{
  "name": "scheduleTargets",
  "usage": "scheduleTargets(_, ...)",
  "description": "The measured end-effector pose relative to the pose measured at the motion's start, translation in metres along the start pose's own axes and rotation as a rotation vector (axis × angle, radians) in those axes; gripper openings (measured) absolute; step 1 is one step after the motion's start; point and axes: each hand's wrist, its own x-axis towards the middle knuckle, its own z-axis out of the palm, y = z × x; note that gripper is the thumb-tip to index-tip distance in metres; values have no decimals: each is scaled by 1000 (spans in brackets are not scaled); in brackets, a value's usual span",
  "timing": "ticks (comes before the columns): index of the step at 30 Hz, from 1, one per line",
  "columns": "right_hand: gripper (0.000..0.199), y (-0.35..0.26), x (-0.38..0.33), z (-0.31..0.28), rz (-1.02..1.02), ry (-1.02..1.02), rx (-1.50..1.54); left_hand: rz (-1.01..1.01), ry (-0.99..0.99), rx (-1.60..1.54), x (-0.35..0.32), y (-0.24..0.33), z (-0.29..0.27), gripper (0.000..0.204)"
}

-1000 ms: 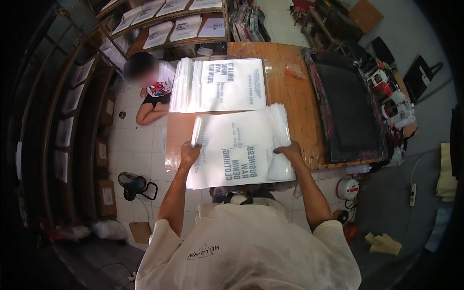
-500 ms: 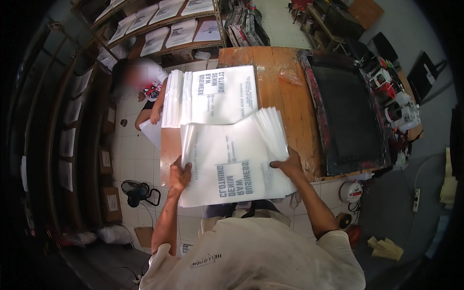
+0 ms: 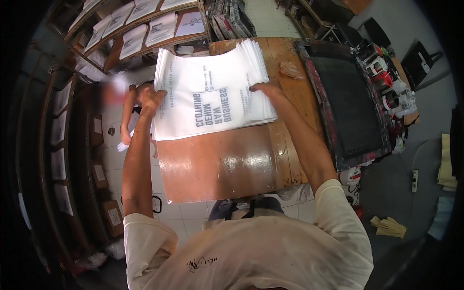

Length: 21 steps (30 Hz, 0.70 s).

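Note:
A thick stack of flat, printed white plastic bags [image 3: 186, 116] lies over the far part of the wooden table [image 3: 217, 162]. Its far edges fan and curl upward at the right. My left hand [image 3: 153, 99] grips the stack's left edge, with the thumb on top and the fingers hidden behind it. On the opposite edge, my right hand [image 3: 268, 90] is closed in the same way, thumb on the top bag. Both arms reach well forward. The bags seen earlier on the table are covered by this stack, so I cannot tell how the two piles meet.
A dark framed printing screen [image 3: 345, 101] lies along the table's right side, with pots and bottles [image 3: 391, 92] beyond it. Crumpled clear plastic [image 3: 291, 70] sits near the back. Another person's hand [image 3: 125, 137] is at the left, near shelves [image 3: 159, 41] of similar printed stacks.
Both my hands have carried the stack forward, from the table's near edge to over the bags at the far side. The other person's arm has lowered slightly and shifted left.

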Motion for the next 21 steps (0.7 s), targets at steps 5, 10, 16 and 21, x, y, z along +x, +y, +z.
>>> scheduleTargets(5,61,6,3,-1,62,-116,111,-98,-143,-84,-5,23,-2,40)
scheduleTargets(10,64,64,34,25,22,55,-147,-55,-96,168,0,-5,30,43)
scheduleTargets(16,82,61,29,39,-82,135,-358,-32,-112,228,-8,0,48,61)
scheduleTargets(21,94,12,2,61,95,181,-731,149,-159,513,-28,1,82,79)
